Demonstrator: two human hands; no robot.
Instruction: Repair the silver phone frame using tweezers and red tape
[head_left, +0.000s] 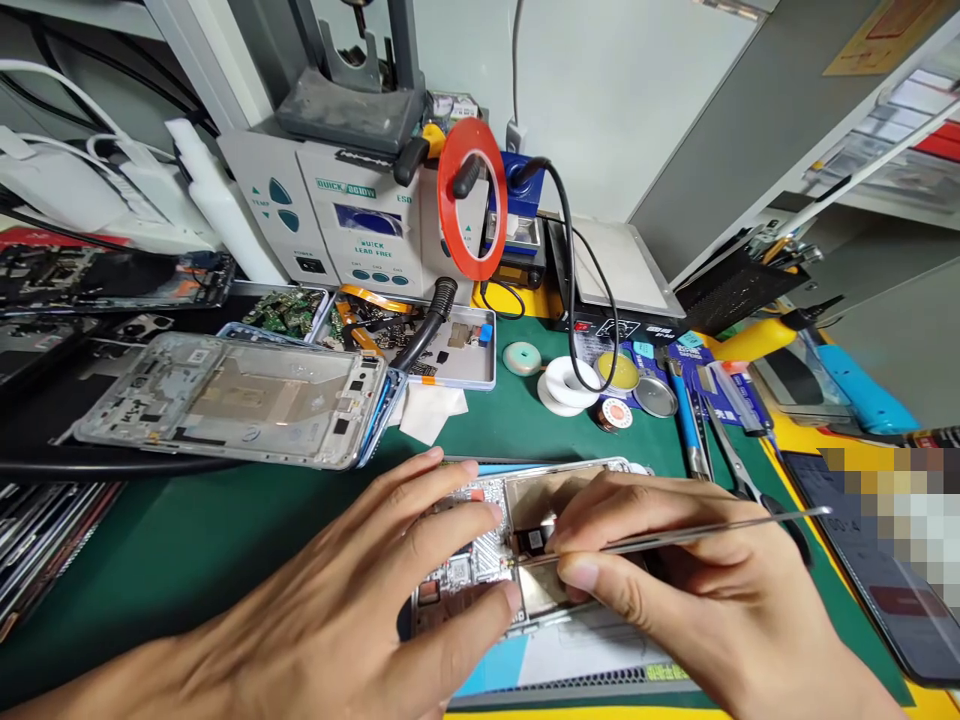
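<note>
A smartphone [461, 570] with its inside exposed lies in front of me, its circuit board, metal shields and a flat bay on the right half showing. My left hand [409, 560] rests over the board end, fingers stretched and spread, the thumb near the lower edge. In my right hand [675, 580], thumb and fingers pinch a slim metal tool [697, 533], whose rounded end points right. Its working end is hidden at the fingertips, beside a small black connector part [531, 541] near the middle of the phone. Printed paper [585, 650] lies beneath the phone.
Another opened phone frame [247, 395] is stacked at left, near trays of circuit boards [285, 312]. Behind stand a hot-air station [360, 215] and red tape roll [444, 200]. Solder spools [566, 385], scissors [731, 455] and a phone [877, 570] lie towards the right.
</note>
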